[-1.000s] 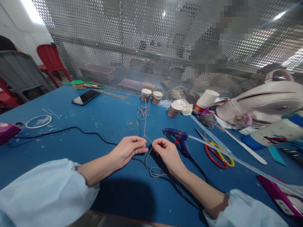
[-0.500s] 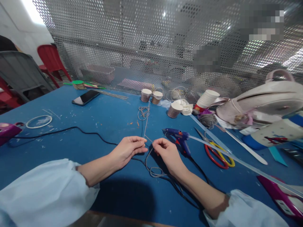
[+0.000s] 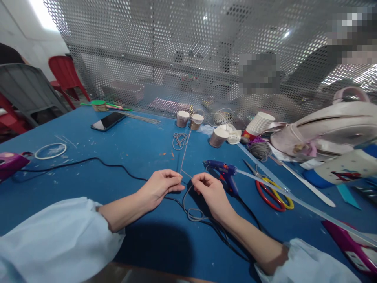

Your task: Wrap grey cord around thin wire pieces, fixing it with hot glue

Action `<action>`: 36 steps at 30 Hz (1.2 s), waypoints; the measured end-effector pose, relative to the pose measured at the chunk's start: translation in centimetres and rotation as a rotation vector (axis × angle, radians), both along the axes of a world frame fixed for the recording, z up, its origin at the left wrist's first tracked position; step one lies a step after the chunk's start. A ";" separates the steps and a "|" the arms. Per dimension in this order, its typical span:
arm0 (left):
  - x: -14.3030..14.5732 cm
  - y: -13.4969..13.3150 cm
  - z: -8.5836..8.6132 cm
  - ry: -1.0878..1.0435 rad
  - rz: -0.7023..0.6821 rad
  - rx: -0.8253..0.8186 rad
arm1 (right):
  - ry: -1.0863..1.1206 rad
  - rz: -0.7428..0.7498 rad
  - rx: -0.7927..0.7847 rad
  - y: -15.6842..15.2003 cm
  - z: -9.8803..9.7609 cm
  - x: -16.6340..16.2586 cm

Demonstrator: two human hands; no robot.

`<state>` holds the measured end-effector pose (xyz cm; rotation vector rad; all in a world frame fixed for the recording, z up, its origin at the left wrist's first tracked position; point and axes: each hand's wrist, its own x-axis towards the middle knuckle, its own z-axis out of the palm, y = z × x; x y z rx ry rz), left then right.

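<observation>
My left hand point(image 3: 160, 188) is closed in a pinch on the lower end of a thin stick point(image 3: 185, 151). The stick stands up from the fingertips, leans slightly right and looks wrapped in yarn over part of its length. A strand of grey yarn point(image 3: 186, 174) runs from its lower part to my right hand point(image 3: 210, 192), whose thumb and fingers pinch it. Below the right hand the yarn trails down to a loose loop on the blue table point(image 3: 141, 147). Another small tangle of grey yarn point(image 3: 180, 140) lies behind the stick.
Right of my hands lie a blue glue gun point(image 3: 222, 168) with a long glue stick and scissors point(image 3: 272, 192). Yarn-wrapped cups point(image 3: 218, 138), stacked paper cups point(image 3: 259, 125), a yarn ball point(image 3: 260, 150) and a pale bag point(image 3: 330, 125) stand behind. A phone point(image 3: 108, 121) lies at left; a perforated screen point(image 3: 176, 51) borders the table.
The upper end of the stick has tipped a little to the right. Both hands keep their pinch in nearly the same place, and the whole view has shifted slightly.
</observation>
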<state>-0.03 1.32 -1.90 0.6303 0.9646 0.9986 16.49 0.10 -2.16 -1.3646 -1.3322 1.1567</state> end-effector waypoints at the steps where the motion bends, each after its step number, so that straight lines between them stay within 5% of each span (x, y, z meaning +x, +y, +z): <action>1: 0.0 0.0 0.0 -0.001 0.002 -0.001 | 0.000 0.004 0.001 0.0 0.0 0.0; 36: 0.2 -0.1 0.4 0.054 0.001 -0.030 | -0.100 0.115 0.009 -0.4 -0.2 -0.4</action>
